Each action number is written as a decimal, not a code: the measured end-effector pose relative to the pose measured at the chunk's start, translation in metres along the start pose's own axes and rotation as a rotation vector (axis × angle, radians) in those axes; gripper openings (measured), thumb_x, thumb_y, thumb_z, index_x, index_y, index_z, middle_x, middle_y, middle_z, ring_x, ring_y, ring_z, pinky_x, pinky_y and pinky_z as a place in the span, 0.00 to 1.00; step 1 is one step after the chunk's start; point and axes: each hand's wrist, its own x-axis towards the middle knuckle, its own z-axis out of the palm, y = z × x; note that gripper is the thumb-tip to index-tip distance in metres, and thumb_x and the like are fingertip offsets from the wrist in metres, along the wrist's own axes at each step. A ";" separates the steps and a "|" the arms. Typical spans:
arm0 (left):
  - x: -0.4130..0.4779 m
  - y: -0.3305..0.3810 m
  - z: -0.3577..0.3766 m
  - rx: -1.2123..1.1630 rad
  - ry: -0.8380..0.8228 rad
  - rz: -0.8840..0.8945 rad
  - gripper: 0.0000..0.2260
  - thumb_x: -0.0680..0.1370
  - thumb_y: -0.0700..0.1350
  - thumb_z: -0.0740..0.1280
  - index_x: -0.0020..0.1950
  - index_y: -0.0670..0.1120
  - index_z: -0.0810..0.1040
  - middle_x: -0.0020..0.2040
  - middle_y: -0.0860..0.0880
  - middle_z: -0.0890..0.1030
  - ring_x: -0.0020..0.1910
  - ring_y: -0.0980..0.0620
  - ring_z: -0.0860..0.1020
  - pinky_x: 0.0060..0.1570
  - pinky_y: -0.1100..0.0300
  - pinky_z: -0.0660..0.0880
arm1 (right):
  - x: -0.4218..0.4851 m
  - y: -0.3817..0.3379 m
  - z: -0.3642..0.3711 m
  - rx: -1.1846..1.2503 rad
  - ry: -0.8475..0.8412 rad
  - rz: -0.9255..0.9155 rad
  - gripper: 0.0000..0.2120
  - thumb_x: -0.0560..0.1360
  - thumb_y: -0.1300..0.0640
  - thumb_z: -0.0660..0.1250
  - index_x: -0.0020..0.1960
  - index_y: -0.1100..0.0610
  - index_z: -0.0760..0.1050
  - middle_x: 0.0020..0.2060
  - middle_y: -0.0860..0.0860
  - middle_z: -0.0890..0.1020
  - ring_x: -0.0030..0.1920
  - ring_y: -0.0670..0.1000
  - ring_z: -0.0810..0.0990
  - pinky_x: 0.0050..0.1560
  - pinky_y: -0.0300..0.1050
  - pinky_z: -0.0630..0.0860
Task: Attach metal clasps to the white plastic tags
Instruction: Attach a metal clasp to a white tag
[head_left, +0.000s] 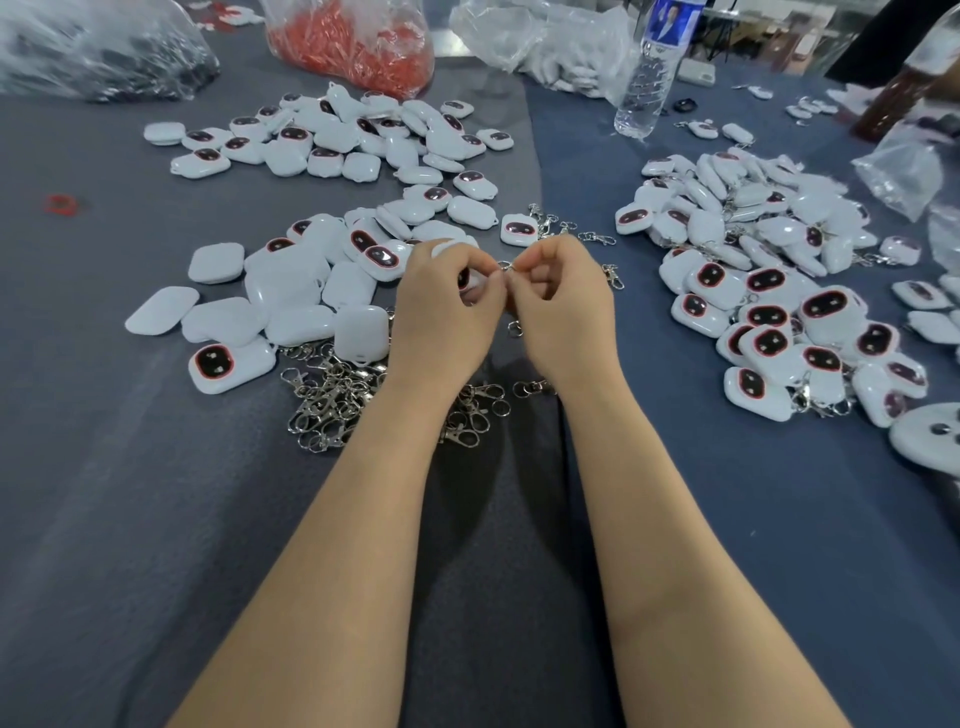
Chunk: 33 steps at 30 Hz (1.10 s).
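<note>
My left hand (445, 306) grips a white plastic tag (451, 248), mostly hidden behind its fingers. My right hand (563, 306) pinches a small metal clasp (506, 266) right beside that tag, the two hands touching at the fingertips. A heap of loose metal clasps (332, 400) lies just below my left wrist. Loose white tags with dark red-rimmed faces (291, 291) are spread to the left. A pile of tags with clasps on them (769, 291) lies to the right.
A grey cloth (130, 467) covers the table. At the back stand a bag of red pieces (358, 47), clear plastic bags (93, 52) and a water bottle (647, 78). More white tags (332, 135) lie at the back left.
</note>
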 end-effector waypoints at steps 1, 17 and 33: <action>0.000 -0.001 0.000 0.015 -0.003 0.002 0.03 0.75 0.40 0.68 0.47 0.44 0.80 0.52 0.48 0.74 0.41 0.61 0.69 0.42 0.81 0.62 | 0.000 0.000 0.000 -0.004 -0.006 -0.006 0.10 0.75 0.64 0.66 0.41 0.50 0.70 0.36 0.46 0.75 0.36 0.44 0.73 0.43 0.40 0.76; 0.001 -0.004 0.002 0.065 0.047 0.029 0.03 0.76 0.39 0.65 0.47 0.42 0.78 0.56 0.45 0.74 0.42 0.62 0.65 0.40 0.77 0.59 | -0.003 -0.001 0.004 -0.109 0.026 -0.076 0.04 0.74 0.63 0.68 0.43 0.55 0.74 0.36 0.49 0.78 0.36 0.44 0.73 0.38 0.33 0.72; 0.000 -0.003 0.003 0.073 0.035 0.028 0.03 0.77 0.39 0.65 0.45 0.43 0.77 0.53 0.46 0.74 0.42 0.59 0.67 0.40 0.75 0.60 | -0.001 0.000 0.002 -0.088 -0.017 0.006 0.03 0.74 0.60 0.68 0.44 0.54 0.75 0.35 0.45 0.76 0.34 0.41 0.72 0.36 0.27 0.70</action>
